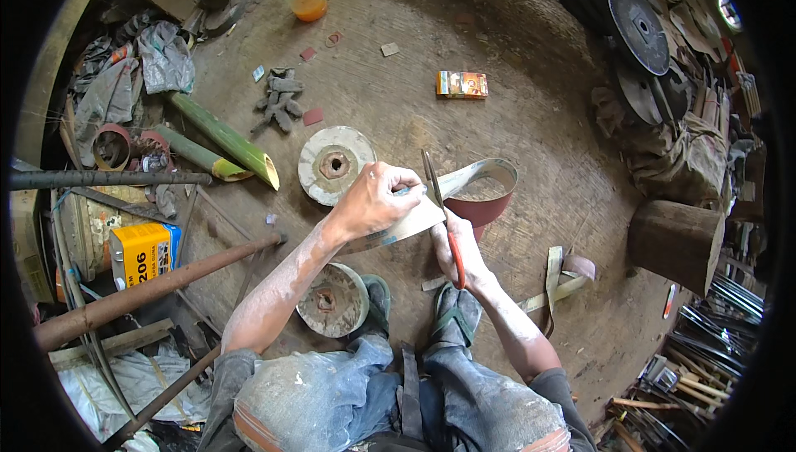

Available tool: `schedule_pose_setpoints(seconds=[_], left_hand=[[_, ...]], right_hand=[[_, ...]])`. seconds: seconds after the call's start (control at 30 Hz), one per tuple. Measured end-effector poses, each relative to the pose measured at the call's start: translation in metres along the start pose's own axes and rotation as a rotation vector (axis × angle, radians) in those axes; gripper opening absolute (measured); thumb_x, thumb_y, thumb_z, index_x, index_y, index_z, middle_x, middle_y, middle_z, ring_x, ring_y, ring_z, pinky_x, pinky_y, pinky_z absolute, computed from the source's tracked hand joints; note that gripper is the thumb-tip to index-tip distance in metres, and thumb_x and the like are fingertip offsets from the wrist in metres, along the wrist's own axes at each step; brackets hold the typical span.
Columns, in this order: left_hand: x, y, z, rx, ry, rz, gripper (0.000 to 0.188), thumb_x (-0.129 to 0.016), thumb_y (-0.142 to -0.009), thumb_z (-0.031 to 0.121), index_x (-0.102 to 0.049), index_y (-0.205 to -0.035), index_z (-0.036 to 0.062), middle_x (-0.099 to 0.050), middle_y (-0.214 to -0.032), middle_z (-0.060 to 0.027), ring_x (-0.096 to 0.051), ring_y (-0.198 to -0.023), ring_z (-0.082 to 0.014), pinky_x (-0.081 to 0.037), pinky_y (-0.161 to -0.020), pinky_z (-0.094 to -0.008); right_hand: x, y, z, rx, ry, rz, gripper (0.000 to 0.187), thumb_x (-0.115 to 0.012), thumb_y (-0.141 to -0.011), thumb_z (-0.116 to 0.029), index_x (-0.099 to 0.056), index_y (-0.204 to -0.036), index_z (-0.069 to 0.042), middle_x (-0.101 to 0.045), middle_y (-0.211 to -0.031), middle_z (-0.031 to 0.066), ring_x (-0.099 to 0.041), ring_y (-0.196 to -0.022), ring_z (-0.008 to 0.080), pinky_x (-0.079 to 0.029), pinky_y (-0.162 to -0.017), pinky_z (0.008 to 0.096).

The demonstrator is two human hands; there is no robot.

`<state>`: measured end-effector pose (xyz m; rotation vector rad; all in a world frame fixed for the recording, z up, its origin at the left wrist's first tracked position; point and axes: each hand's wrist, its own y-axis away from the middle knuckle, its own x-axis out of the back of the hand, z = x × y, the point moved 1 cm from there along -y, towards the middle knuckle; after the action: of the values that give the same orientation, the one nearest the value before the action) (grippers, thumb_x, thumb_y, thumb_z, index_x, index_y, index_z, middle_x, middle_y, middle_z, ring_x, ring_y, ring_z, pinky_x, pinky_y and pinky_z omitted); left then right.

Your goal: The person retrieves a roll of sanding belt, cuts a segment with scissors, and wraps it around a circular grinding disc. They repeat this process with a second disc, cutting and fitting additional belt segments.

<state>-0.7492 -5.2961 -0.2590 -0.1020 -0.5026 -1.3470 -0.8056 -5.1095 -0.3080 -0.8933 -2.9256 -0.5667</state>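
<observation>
A long strip of abrasive cloth [414, 221], pale on its back and dark red on its grit side, stretches between my hands and curls into a loop at the right. My left hand [380, 199] is closed in a pinch over the strip; what its fingertips hold is too small to make out. Red-handled scissors [456, 257] are in my right hand [464, 245], their long metal blades pointing away from me across the strip. Beyond my left wrist lies a round wheel [313, 172] with a central hole. Another wheel [358, 290] lies beside my left foot.
Left are cut bamboo pieces [232, 141], a grey glove [280, 95], a yellow-blue can [137, 255] and a rusty pipe [157, 293]. A small box [463, 85] and a bottle [308, 4] stand farther off. Right are a wood block [676, 240], strip offcuts [551, 282] and tools [705, 344].
</observation>
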Motion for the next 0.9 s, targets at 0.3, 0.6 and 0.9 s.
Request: schedule_pose_setpoints(seconds=[0.3, 0.6, 0.9], left_hand=[[-0.003, -0.003, -0.01, 0.038, 0.069, -0.033, 0.023, -0.063, -0.088, 0.016, -0.069, -0.09, -0.007, -0.06, -0.063, -0.0023, -0.05, -0.062, -0.0044, -0.043, -0.056, -0.027], [0.008, 0.0, -0.012, 0.096, 0.14, -0.104, 0.026, -0.064, -0.092, 0.019, -0.069, -0.095, -0.0066, -0.055, -0.066, 0.0023, -0.047, -0.065, -0.0023, -0.041, -0.057, -0.0258], [0.022, 0.007, -0.001, -0.019, -0.041, -0.137, 0.028, -0.064, -0.093, 0.022, -0.071, -0.108, -0.0008, -0.073, -0.097, -0.0108, -0.066, -0.09, -0.0132, -0.05, -0.08, -0.0302]], right_hand=[[-0.002, -0.004, 0.017, 0.077, 0.043, 0.029, 0.026, -0.052, -0.096, -0.009, -0.06, -0.119, 0.001, -0.063, -0.075, 0.0128, -0.056, -0.068, 0.0132, -0.048, -0.067, 0.0328], [0.024, 0.032, 0.012, -0.142, -0.212, -0.047, 0.026, -0.052, -0.102, -0.022, -0.059, -0.089, -0.001, -0.05, -0.064, -0.0006, -0.044, -0.06, 0.0066, -0.038, -0.054, 0.0271], [0.12, 0.087, 0.094, -0.356, 0.866, 0.253, 0.053, -0.071, -0.086, -0.021, -0.05, -0.131, 0.0, -0.063, -0.11, 0.0206, -0.063, -0.104, 0.0349, -0.051, -0.088, 0.0443]])
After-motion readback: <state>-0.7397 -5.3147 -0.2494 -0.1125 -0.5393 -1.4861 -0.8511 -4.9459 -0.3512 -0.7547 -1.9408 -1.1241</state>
